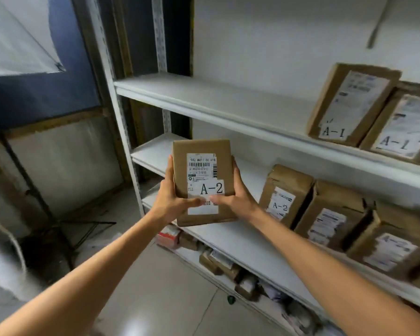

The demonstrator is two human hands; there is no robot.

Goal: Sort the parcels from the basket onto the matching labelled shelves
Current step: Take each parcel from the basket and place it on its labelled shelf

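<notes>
I am holding a small brown cardboard parcel with a white shipping label marked "A-2" (203,181) upright in front of me, in the air, before the white metal shelf unit. It is looking like a stiff, flat box with taped paper skin. I am judging it to be light, because my fingers are not pressing hard and my wrists are not bending under it. The cardboard seems dry and not slippery, and the sides are straight, so the best place to take it is on the two long edges, as I am doing now. What is inside I cannot tell, so I am treating it with some care.

My left hand (172,197) is grasping the left edge, with the thumb lying across the lower front on the label. My right hand (235,195) is grasping the right edge in the same way, and its thumb is almost meeting the left thumb. Both my arms are reaching forward and a little up, nearly straight, with the palms turned toward each other.

Behind the parcel, the middle white shelf (228,229) is carrying a brown box marked "A-2" (285,195) and more brown boxes to the right of it. I am judging this shelf to be the matching one, with free space at its left part. The upper white shelf (204,103) is carrying two brown boxes marked "A-1" (349,103).
</notes>
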